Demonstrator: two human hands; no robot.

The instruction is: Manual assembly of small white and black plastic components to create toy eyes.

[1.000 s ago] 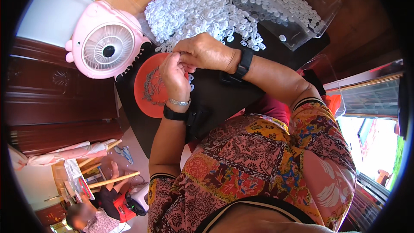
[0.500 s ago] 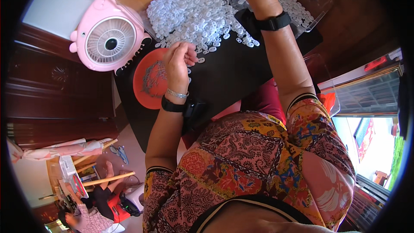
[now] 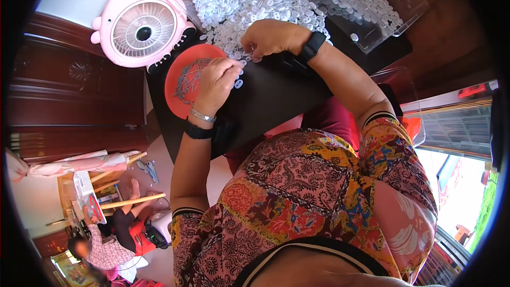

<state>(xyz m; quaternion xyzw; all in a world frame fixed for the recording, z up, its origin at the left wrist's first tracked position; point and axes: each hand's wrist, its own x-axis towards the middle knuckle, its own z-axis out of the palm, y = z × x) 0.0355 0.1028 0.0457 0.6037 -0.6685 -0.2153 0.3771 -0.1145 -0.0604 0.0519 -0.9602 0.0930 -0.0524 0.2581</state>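
A heap of small white oval plastic pieces with two holes (image 3: pixel 249 0) covers the far part of the dark table. My right hand (image 3: pixel 273 37) is at the near edge of this heap, fingers curled in and thumb low; whatever they grip is hidden. My left hand (image 3: pixel 217 82) hangs over the right side of a round red plate (image 3: pixel 174 87), fingertips pinched together beside a few loose white pieces (image 3: pixel 238 83). What this pinch holds is too small to make out. Thin grey metal pins (image 3: pixel 186 82) lie on the plate.
A pink animal-shaped fan (image 3: pixel 141 26) stands left of the heap. At the far right, a clear plastic bin (image 3: pixel 409 18) contains more white pieces. The black tabletop (image 3: pixel 287 87) stretches toward my lap. Another person (image 3: pixel 109 250) sits on the lower left, away from the table.
My right hand has come back from the clear bin to the near edge of the heap. My left hand has turned, its fingertips now pinched by the loose pieces.
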